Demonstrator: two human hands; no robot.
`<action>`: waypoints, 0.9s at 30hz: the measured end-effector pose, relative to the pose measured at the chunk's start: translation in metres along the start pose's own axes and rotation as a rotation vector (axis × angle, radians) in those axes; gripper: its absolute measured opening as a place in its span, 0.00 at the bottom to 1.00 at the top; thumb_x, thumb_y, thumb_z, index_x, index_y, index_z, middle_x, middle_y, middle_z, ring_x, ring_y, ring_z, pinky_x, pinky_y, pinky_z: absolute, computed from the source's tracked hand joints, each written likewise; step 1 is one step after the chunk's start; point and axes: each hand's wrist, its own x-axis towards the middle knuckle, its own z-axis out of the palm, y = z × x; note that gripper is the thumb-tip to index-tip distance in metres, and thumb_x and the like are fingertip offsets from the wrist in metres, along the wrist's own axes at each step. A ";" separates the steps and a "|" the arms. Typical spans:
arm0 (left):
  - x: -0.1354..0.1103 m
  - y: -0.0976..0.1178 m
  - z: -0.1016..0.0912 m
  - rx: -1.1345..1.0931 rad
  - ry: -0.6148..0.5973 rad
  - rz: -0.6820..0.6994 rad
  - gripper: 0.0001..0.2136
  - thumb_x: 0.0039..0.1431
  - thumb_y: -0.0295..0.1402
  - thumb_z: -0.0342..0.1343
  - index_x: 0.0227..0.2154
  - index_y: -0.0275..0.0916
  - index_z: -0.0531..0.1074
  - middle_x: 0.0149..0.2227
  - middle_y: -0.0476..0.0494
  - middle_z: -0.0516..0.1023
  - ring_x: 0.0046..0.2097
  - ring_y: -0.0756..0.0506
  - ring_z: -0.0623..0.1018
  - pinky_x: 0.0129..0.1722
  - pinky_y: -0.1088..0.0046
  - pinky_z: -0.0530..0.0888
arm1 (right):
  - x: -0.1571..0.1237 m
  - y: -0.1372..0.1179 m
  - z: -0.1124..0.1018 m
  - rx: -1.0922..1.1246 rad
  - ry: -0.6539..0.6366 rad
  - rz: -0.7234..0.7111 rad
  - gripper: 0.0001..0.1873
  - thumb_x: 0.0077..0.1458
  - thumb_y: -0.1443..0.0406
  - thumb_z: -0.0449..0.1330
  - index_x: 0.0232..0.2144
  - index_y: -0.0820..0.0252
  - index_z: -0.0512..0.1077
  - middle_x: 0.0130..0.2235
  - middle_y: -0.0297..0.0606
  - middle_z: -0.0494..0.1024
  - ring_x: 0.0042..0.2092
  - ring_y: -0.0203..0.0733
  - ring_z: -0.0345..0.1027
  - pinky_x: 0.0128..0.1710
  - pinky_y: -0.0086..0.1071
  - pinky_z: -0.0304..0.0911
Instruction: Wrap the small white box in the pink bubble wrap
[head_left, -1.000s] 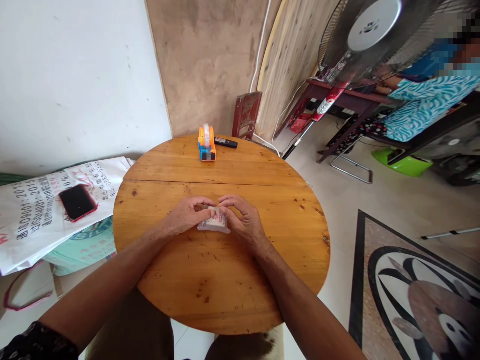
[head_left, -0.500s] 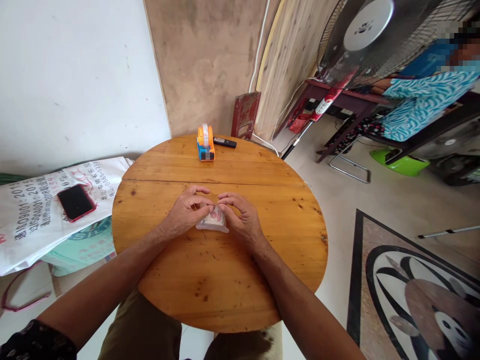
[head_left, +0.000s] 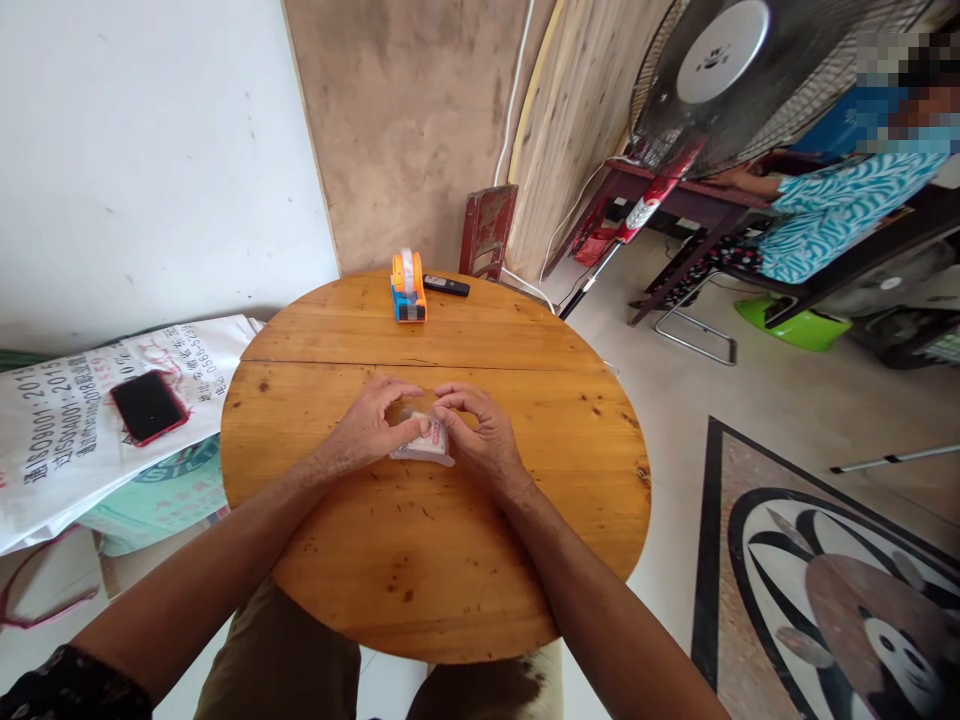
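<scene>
A small clear plastic packet (head_left: 424, 445) with pink and white contents lies near the middle of a round wooden table (head_left: 570, 440). My left hand (head_left: 367, 425) pinches its left side with thumb and fingers. My right hand (head_left: 480, 435) pinches its right side, fingers curled over the top edge. Both hands rest on the tabletop with the packet between them.
An orange and blue tape dispenser (head_left: 408, 286) and a black remote (head_left: 447, 286) sit at the table's far edge. A phone in a red case (head_left: 148, 406) lies on white sacks to the left. A standing fan (head_left: 720, 70) and a seated person (head_left: 840, 200) are at the right.
My fingers have shifted slightly on the packet. The packet stays in the same spot on the table.
</scene>
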 end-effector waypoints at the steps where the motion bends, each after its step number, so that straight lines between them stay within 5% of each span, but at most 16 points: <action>1: -0.001 0.000 0.000 0.026 -0.034 -0.022 0.21 0.54 0.41 0.60 0.49 0.37 0.74 0.47 0.37 0.74 0.50 0.39 0.73 0.52 0.59 0.69 | 0.000 0.000 -0.001 0.005 0.001 0.005 0.05 0.56 0.63 0.60 0.28 0.54 0.74 0.40 0.39 0.79 0.44 0.43 0.73 0.49 0.39 0.66; 6: -0.004 0.003 0.000 0.057 -0.133 -0.062 0.24 0.55 0.42 0.59 0.53 0.37 0.71 0.52 0.36 0.75 0.52 0.37 0.73 0.53 0.58 0.68 | 0.000 -0.005 -0.006 0.035 0.005 0.027 0.05 0.56 0.63 0.60 0.29 0.54 0.74 0.42 0.39 0.78 0.45 0.42 0.72 0.51 0.39 0.65; 17: -0.011 -0.004 0.007 -0.382 -0.300 -0.112 0.38 0.50 0.39 0.66 0.63 0.39 0.58 0.55 0.35 0.73 0.52 0.39 0.75 0.53 0.60 0.71 | 0.003 -0.004 -0.020 0.161 0.117 0.110 0.09 0.57 0.57 0.61 0.30 0.55 0.74 0.43 0.40 0.78 0.47 0.44 0.71 0.46 0.37 0.65; 22: -0.011 0.005 0.004 -0.440 -0.362 -0.119 0.42 0.49 0.35 0.66 0.65 0.40 0.52 0.57 0.34 0.70 0.55 0.39 0.74 0.56 0.58 0.69 | 0.004 -0.003 -0.019 0.278 0.187 0.236 0.08 0.55 0.57 0.62 0.31 0.56 0.75 0.40 0.37 0.79 0.44 0.42 0.71 0.48 0.37 0.65; 27: -0.010 0.006 0.004 -0.455 -0.391 -0.044 0.45 0.50 0.33 0.66 0.67 0.43 0.47 0.59 0.36 0.68 0.57 0.39 0.71 0.57 0.59 0.68 | 0.008 0.003 -0.019 0.301 0.234 0.413 0.13 0.51 0.54 0.63 0.29 0.57 0.75 0.32 0.36 0.78 0.35 0.39 0.70 0.39 0.34 0.66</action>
